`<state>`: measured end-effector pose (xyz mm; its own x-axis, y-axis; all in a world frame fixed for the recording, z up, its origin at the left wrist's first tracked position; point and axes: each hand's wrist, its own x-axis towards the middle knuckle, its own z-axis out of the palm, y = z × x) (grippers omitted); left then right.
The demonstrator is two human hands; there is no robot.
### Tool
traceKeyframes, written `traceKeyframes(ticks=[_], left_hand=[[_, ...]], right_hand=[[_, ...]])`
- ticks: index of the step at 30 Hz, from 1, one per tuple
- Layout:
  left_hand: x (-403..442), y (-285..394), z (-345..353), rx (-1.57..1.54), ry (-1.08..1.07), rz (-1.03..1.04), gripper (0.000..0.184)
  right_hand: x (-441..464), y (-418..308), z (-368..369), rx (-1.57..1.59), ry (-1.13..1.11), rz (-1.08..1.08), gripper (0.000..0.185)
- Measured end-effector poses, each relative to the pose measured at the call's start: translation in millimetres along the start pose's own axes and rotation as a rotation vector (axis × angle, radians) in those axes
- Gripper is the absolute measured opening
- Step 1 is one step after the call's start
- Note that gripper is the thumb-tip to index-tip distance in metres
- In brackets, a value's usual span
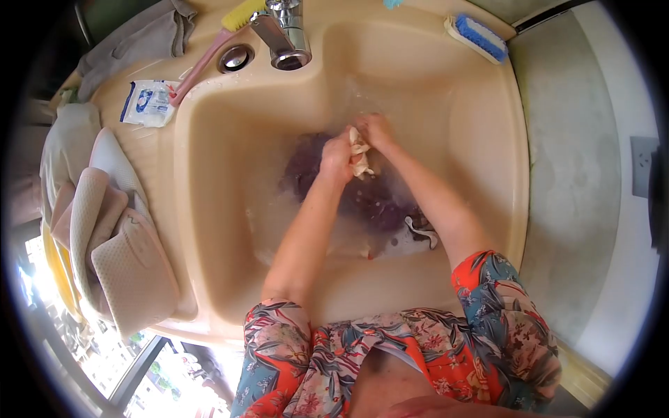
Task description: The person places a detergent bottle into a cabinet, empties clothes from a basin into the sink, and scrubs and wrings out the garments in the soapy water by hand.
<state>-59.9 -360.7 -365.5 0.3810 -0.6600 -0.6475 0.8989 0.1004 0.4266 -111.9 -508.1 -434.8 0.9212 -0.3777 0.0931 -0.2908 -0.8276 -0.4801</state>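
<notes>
Folded off-white quilted cloth (136, 261) lies heaped on the counter left of the basin, probably set aside there to stay out of the water. Nearer the tap, a white plastic packet with blue print (148, 103) lies flat, touching the pink handle of a yellow-bristled brush (202, 63), which slants up toward the chrome tap (280, 35), seemingly parked within reach. In the beige basin (202, 209), dark purple fabric (304, 167) lies in cloudy water, loose and spread. Above it, the left hand (336, 157) closes its fingers on a small cream cloth (359, 155), bunched between both hands; the right hand (376, 130) curls close at its upper end, perhaps so the two can work against each other. A blue-bristled brush with a pale back (479, 39) rests on the far right rim, likely to keep it handy. As for what is hard to make out, the packet's lettering is too small to read, the left fingertips are hidden by the cloth, the water blurs the purple fabric's edges, the right fingers' exact grip cannot be told, and a black-and-white piece (421, 232) is partly submerged, its nature unclear.
</notes>
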Motion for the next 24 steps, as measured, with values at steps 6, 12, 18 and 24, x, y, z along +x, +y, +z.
traceKeyframes(ticks=[6,12,18,24], left_hand=[[-5,2,-25,0.751,-0.249,0.016,0.036],[-3,0,-20,0.643,-0.218,-0.069,0.032],[1,5,-31,0.036,-0.172,-0.165,0.039],[2,10,-34,-0.023,-0.157,-0.279,0.042]], right_hand=[[-48,40,-70,-0.018,-0.46,0.523,0.039],[-24,10,-92,0.574,-0.25,0.756,0.036],[-28,-21,-42,0.211,-0.129,0.263,0.031],[-13,-38,-58,0.646,-0.257,0.435,0.02]])
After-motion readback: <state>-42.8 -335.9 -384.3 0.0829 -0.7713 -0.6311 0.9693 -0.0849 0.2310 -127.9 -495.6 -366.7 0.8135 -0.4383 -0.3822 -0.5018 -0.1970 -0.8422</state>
